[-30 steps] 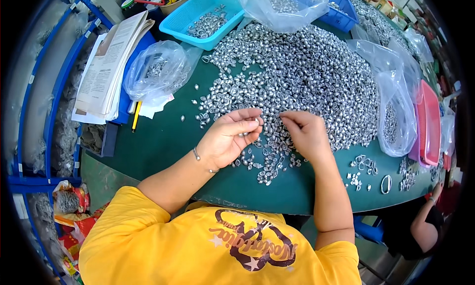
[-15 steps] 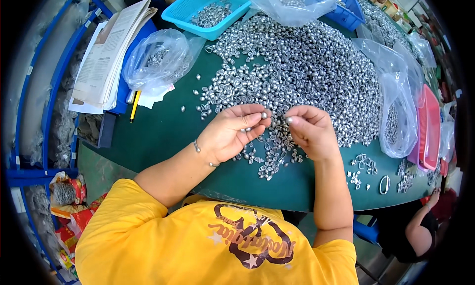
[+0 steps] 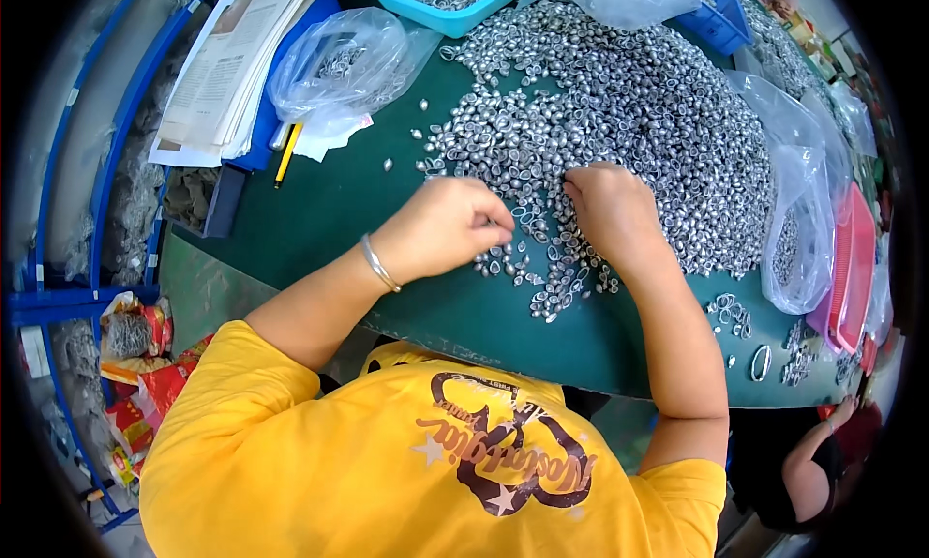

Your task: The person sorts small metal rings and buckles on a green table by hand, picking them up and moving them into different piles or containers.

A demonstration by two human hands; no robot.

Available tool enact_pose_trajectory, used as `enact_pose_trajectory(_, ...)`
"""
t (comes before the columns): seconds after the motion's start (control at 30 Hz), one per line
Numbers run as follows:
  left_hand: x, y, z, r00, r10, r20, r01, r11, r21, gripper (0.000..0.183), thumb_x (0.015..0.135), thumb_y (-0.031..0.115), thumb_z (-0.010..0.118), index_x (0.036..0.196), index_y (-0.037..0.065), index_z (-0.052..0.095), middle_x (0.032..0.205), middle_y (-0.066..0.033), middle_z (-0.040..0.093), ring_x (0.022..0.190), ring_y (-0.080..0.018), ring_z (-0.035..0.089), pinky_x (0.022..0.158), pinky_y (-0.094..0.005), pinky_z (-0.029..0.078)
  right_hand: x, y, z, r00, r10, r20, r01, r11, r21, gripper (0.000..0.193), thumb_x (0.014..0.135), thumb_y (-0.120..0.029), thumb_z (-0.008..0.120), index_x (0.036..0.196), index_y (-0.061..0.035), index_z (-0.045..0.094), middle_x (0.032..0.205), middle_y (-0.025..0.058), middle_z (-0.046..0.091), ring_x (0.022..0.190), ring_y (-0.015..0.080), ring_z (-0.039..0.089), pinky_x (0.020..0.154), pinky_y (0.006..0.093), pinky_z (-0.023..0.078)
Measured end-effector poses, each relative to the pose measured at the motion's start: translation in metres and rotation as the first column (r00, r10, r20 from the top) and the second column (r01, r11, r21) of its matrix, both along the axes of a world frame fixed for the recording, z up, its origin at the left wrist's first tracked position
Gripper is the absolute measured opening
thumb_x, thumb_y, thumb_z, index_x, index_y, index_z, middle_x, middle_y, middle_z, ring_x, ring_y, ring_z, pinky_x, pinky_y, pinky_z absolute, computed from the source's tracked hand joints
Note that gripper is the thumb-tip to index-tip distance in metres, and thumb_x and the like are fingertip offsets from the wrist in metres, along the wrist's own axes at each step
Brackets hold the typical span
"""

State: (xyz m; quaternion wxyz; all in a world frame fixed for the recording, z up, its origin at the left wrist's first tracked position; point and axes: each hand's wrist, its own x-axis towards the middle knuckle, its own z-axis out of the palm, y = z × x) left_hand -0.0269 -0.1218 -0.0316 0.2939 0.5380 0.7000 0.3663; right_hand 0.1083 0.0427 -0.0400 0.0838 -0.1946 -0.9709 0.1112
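Note:
A big heap of small silver-grey metal pieces, rounded and hollow like tiny oval cups, covers much of the green table. At the heap's near left edge, my left hand is turned palm down, fingers curled toward the thumb; whatever it holds is hidden. My right hand reaches over the near part of the heap with thumb and fingers pinched together. Its fingertips are at the pieces, and I cannot see what lies between them. A loose cluster of pieces lies between and below my hands.
Clear plastic bags with pieces, a turquoise basket and a blue crate stand beyond. Papers and a yellow pen lie left. A red basket and metal rings are right, near another person's arm.
My left hand has rolled from palm up, with small metal pieces on its fingers, to palm down. The right hand has moved from holding up one piece to the heap. The view has shifted.

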Motion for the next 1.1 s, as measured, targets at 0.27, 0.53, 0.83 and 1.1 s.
enact_pose_trajectory(0.27,0.011,-0.004,-0.013,0.951,-0.009,-0.308,0.032,0.997,0.069,0.013,0.072,0.014,0.068,0.077,0.004,0.063,0.073,-0.0111,0.056,0.067,-0.028,0.057,0.061,-0.0351,0.046,0.003,0.001,0.007,0.965,-0.223,-0.139,0.074,0.738,-0.67,0.011,0.079,-0.009,0.056,0.076,0.0001,0.059,0.06,0.0049,0.054,0.055,0.0175,0.055,0.048,0.0286,0.043)
enact_pose_trajectory(0.53,0.009,-0.008,-0.011,0.957,-0.029,-0.288,0.051,0.996,0.071,0.014,0.071,0.009,0.068,0.079,0.002,0.059,0.078,-0.0125,0.054,0.071,-0.0302,0.056,0.063,-0.0357,0.047,0.016,-0.004,0.0,0.896,-0.44,-0.057,-0.387,-0.713,-0.585,0.018,0.08,-0.007,0.044,0.095,-0.0006,0.05,0.069,0.0102,0.047,0.046,0.0097,0.035,0.034,0.0169,0.025)
enact_pose_trajectory(0.83,0.01,-0.004,-0.015,0.99,-0.002,-0.139,0.016,0.995,0.101,0.011,0.072,0.004,0.066,0.077,0.002,0.056,0.075,-0.0096,0.052,0.071,-0.025,0.055,0.063,-0.0318,0.045,0.02,-0.004,-0.011,0.881,-0.456,-0.124,-0.433,-0.673,-0.599,0.015,0.086,-0.007,0.047,0.095,0.003,0.054,0.076,0.0161,0.06,0.041,0.0074,0.036,0.034,0.0162,0.027)
enact_pose_trajectory(1.1,0.004,0.004,-0.006,0.909,0.251,0.333,-0.284,0.957,0.053,0.011,0.074,0.006,0.066,0.08,0.001,0.058,0.07,-0.0037,0.055,0.066,-0.0115,0.053,0.061,-0.0222,0.042,0.026,-0.001,-0.008,0.811,-0.545,-0.214,-0.525,-0.514,-0.679,0.012,0.085,-0.01,0.047,0.085,0.0001,0.053,0.063,0.0119,0.054,0.039,0.0094,0.037,0.031,0.0185,0.026)
